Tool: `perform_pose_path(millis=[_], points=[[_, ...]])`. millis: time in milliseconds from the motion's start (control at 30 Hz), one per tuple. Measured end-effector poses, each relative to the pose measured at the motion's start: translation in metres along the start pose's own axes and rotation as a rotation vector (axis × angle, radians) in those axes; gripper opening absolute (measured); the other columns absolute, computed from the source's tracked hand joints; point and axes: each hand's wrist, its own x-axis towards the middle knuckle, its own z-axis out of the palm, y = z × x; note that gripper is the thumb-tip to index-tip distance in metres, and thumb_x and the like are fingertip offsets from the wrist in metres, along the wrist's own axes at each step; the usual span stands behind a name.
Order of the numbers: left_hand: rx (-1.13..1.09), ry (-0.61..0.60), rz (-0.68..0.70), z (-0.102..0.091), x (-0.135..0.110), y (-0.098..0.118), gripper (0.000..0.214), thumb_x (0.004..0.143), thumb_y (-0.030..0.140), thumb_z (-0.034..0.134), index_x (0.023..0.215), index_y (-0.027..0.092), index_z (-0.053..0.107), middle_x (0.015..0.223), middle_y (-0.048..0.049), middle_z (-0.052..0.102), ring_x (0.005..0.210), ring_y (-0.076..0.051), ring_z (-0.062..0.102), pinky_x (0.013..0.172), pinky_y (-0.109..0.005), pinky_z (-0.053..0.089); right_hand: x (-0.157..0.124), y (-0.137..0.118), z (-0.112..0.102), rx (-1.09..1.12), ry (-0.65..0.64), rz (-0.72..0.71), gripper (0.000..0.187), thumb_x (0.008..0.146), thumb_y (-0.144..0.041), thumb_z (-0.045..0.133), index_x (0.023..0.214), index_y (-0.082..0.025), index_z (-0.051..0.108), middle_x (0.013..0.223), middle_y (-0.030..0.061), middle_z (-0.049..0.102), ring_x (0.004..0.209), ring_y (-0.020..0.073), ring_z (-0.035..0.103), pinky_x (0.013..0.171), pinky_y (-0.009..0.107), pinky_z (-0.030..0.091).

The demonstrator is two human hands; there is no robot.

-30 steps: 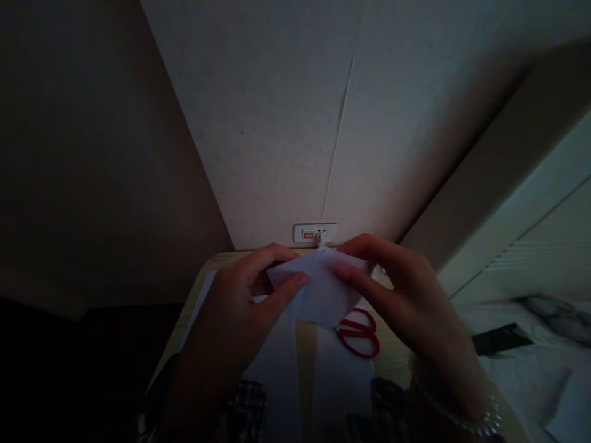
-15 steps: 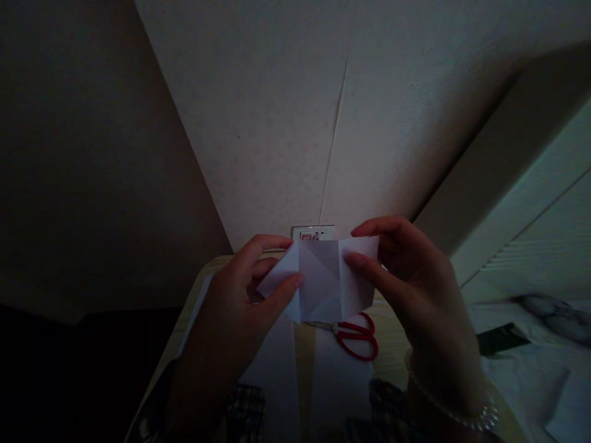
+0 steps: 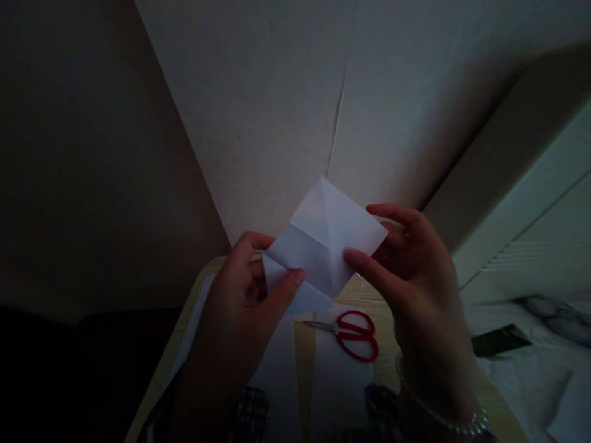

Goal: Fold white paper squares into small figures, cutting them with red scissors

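Observation:
A small creased sheet of white paper [image 3: 318,237] is held up between both hands, one corner pointing up toward the wall. My left hand [image 3: 253,301] pinches its lower left side, thumb on the front and fingers behind. At the right side, my right hand [image 3: 410,264] grips the paper with the thumb in front; some fingertips are behind it. Fold lines cross the sheet, and its lower left part is bent along a crease. Below the paper, scissors with red handles [image 3: 357,335] lie on white paper on the table, blades toward the left.
White paper sheets [image 3: 341,381] lie on the light wooden table [image 3: 305,357]. A pale wall [image 3: 277,123] rises right behind the table. To the right are a pale panelled surface [image 3: 545,227], white fabric and a dark green flat item [image 3: 501,340].
The paper has been turned and opened out, so one corner now points up and covers the wall socket. My right hand has risen slightly. The scissors stay put and show more fully.

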Motion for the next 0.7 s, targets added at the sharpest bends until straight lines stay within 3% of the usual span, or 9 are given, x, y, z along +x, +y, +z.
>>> perform_pose_path(millis=[167,267,433,600,700], points=[[0.004,-0.076,0.089,0.004,-0.001,-0.002,0.037,0.069,0.013,0.076,0.101,0.028,0.068,0.068,0.0071,0.073,0.053,-0.013,0.070,0.047,-0.017,0.054,0.000,0.001,0.008,-0.007,0.089,-0.069,0.047,0.071,-0.005,0.078,0.108,-0.030,0.064,0.084,-0.0026,0.074,0.072,0.0168,0.071,0.056,0.026,0.061],[0.041,-0.068,0.153,0.003,0.000,-0.003,0.053,0.067,0.009,0.074,0.114,0.033,0.069,0.076,0.0057,0.075,0.058,-0.016,0.072,0.048,-0.019,0.056,-0.001,0.002,0.010,0.001,0.072,-0.092,0.053,0.071,-0.005,0.078,0.114,-0.030,0.061,0.085,-0.0026,0.071,0.074,0.0178,0.071,0.058,0.028,0.062],[0.102,-0.143,0.243,0.002,0.001,-0.005,0.067,0.072,0.006,0.070,0.129,0.041,0.062,0.087,0.0054,0.076,0.060,-0.017,0.073,0.051,-0.026,0.061,-0.004,0.001,0.014,-0.062,0.094,-0.144,0.060,0.076,-0.004,0.076,0.123,-0.035,0.057,0.081,-0.0045,0.064,0.071,0.0173,0.067,0.060,0.030,0.060],[0.193,-0.149,0.371,-0.001,0.002,-0.006,0.047,0.077,0.008,0.071,0.114,0.037,0.070,0.108,0.0044,0.078,0.073,-0.015,0.075,0.053,-0.019,0.060,-0.006,-0.001,0.016,-0.070,0.108,-0.159,0.062,0.076,-0.006,0.078,0.126,-0.034,0.054,0.081,-0.0045,0.064,0.071,0.0182,0.065,0.063,0.032,0.058],[0.287,-0.138,0.451,-0.003,0.004,-0.006,0.034,0.082,0.011,0.071,0.107,0.034,0.074,0.114,0.0055,0.078,0.092,-0.015,0.076,0.066,-0.016,0.062,-0.006,0.001,0.014,-0.089,0.060,-0.138,0.061,0.077,-0.009,0.078,0.127,-0.034,0.054,0.082,-0.0046,0.066,0.074,0.0184,0.065,0.065,0.032,0.058]])
